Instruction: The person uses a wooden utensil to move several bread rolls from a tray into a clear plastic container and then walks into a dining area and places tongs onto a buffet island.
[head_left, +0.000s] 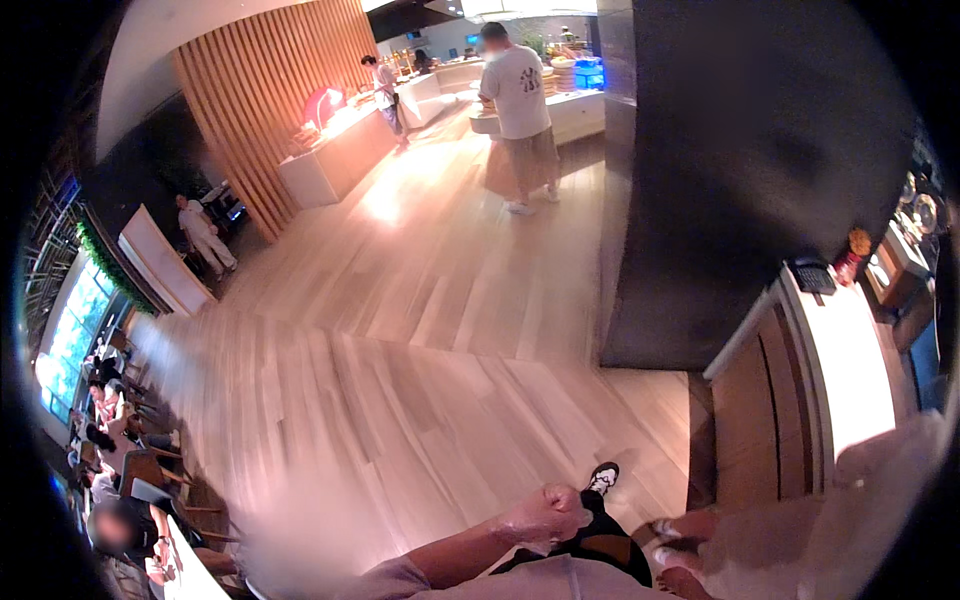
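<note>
My left hand (546, 515) is in front of my body at the bottom, its forearm reaching in from the lower left. The fingers are curled in, and no object shows in them. A shiny, thin covering, perhaps a clear plastic glove, seems to wrap the hand and wrist. Below it are my light top (525, 581) and dark shorts or trousers (626, 559). One black-and-white shoe (603, 477) stands on the wood-look floor (450, 405) just beyond the hand. My right hand is out of view.
A counter (855, 360) with a telephone (811, 277) stands at the right beside a dark wall (705, 187). Another person's feet (675, 551) are close at the lower right. Ahead, a person (521, 97) stands at a food counter (577, 112). Diners sit by chairs (142, 472) at the left.
</note>
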